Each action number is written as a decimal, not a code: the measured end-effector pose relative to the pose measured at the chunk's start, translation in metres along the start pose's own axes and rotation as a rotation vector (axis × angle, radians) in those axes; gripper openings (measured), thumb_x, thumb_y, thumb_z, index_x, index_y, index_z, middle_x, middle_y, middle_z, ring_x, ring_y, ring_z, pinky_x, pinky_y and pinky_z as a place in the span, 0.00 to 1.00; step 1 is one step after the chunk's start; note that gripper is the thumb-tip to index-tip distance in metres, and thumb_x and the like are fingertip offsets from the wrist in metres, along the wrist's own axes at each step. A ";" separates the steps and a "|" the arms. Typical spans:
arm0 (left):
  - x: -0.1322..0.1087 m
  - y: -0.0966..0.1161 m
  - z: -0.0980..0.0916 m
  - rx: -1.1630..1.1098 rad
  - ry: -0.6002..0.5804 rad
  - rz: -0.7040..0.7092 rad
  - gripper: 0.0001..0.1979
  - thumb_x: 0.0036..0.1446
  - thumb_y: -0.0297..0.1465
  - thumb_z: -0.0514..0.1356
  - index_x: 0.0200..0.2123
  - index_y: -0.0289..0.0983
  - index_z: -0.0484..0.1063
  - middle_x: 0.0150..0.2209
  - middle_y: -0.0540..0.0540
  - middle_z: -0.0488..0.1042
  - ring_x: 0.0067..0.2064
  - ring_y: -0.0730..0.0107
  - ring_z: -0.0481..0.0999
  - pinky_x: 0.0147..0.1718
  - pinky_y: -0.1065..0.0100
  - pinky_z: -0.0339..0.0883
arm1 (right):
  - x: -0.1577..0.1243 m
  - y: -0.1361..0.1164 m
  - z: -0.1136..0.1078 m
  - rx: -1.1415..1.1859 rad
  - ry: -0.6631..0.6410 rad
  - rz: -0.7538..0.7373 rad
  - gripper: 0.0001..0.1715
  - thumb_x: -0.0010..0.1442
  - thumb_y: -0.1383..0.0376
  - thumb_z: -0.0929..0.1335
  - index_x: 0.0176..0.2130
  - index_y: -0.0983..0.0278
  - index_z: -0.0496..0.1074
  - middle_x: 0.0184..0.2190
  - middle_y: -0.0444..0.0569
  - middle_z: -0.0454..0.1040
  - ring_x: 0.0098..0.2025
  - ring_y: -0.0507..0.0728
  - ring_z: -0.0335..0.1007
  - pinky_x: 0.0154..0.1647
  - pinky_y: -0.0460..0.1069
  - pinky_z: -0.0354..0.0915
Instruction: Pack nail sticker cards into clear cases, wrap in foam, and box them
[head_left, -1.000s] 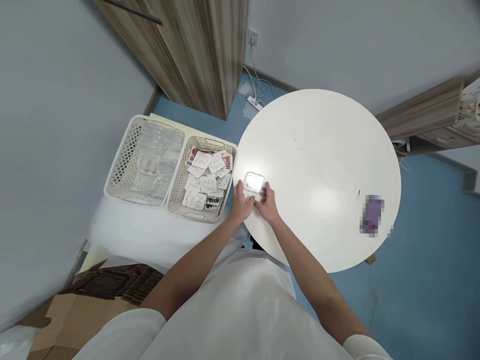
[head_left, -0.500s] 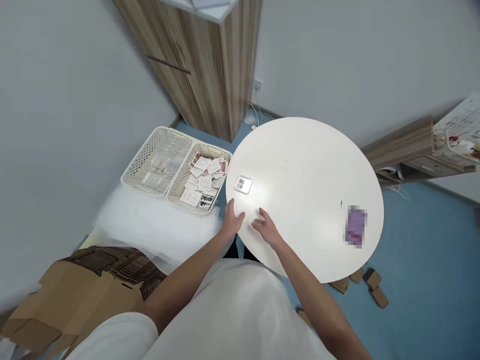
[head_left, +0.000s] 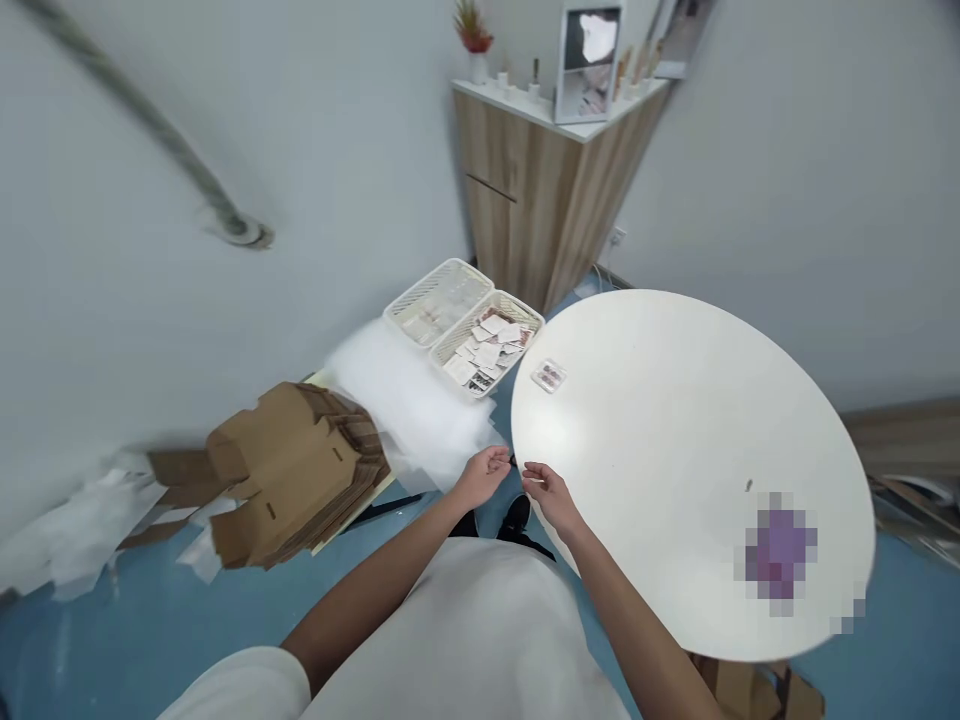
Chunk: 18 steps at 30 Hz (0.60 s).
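Observation:
My left hand (head_left: 481, 477) is held in the air just off the near left edge of the round white table (head_left: 660, 400), fingers loosely bent and nothing visible in them. My right hand (head_left: 553, 494) hovers over that edge, also loosely curled and without a visible object. A narrow gap separates the two hands. Nearest to them on the tabletop is a small clear plastic case (head_left: 549, 376) with small dark pinkish pieces inside, beyond the fingertips and touched by neither hand.
Left of the table, one white basket (head_left: 517, 305) holds printed cards; another (head_left: 405, 305) holds clear plastic pieces. White foam sheets (head_left: 409, 400) and stacked flat cardboard boxes (head_left: 292, 450) lie nearer. A blurred purple item (head_left: 781, 545) lies on the table's right. A wooden cabinet (head_left: 517, 220) stands behind.
The view has swung left and up, bringing more cardboard and the cabinet top into sight. Both hands have drawn back from the clear case, their fingers more curled.

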<state>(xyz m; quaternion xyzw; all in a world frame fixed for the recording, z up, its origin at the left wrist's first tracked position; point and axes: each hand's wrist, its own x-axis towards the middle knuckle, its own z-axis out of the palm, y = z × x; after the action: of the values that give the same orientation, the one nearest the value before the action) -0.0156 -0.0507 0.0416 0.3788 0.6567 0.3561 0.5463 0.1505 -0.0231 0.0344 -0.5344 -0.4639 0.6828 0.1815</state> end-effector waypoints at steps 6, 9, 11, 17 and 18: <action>-0.033 -0.015 -0.060 -0.025 0.250 0.045 0.19 0.49 0.35 0.57 0.45 0.33 0.66 0.41 0.40 0.72 0.39 0.67 0.72 0.39 0.65 0.65 | 0.025 -0.023 0.051 -0.137 -0.150 -0.146 0.24 0.48 0.58 0.66 0.45 0.63 0.66 0.43 0.53 0.70 0.40 0.56 0.67 0.41 0.52 0.63; -0.060 -0.027 -0.097 -0.031 0.337 0.095 0.19 0.50 0.34 0.56 0.45 0.33 0.65 0.41 0.40 0.71 0.38 0.69 0.72 0.38 0.66 0.65 | 0.031 -0.036 0.091 -0.239 -0.206 -0.220 0.23 0.49 0.58 0.66 0.45 0.63 0.66 0.42 0.52 0.70 0.37 0.55 0.68 0.39 0.52 0.64; -0.080 -0.039 -0.124 -0.005 0.388 0.118 0.19 0.51 0.34 0.55 0.46 0.34 0.65 0.42 0.41 0.71 0.39 0.68 0.72 0.39 0.65 0.65 | 0.032 -0.042 0.123 -0.310 -0.240 -0.278 0.22 0.50 0.59 0.65 0.45 0.63 0.66 0.41 0.52 0.70 0.37 0.55 0.68 0.39 0.52 0.64; -0.130 -0.079 -0.199 0.413 0.584 0.049 0.18 0.52 0.36 0.52 0.46 0.36 0.65 0.46 0.40 0.68 0.49 0.60 0.66 0.47 0.61 0.59 | 0.034 -0.050 0.216 -0.747 -0.317 -0.595 0.23 0.52 0.63 0.63 0.49 0.62 0.63 0.44 0.52 0.66 0.40 0.54 0.66 0.41 0.51 0.64; -0.136 -0.085 -0.208 0.493 0.585 -0.003 0.20 0.52 0.37 0.52 0.47 0.36 0.65 0.46 0.40 0.67 0.50 0.57 0.64 0.47 0.59 0.58 | 0.035 -0.052 0.230 -0.838 -0.300 -0.654 0.25 0.52 0.64 0.63 0.51 0.62 0.62 0.44 0.52 0.65 0.41 0.55 0.65 0.42 0.50 0.63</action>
<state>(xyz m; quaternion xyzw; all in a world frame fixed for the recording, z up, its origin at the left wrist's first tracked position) -0.2144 -0.2216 0.0581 0.3804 0.8513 0.2797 0.2288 -0.0813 -0.0721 0.0576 -0.2859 -0.8585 0.4166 0.0880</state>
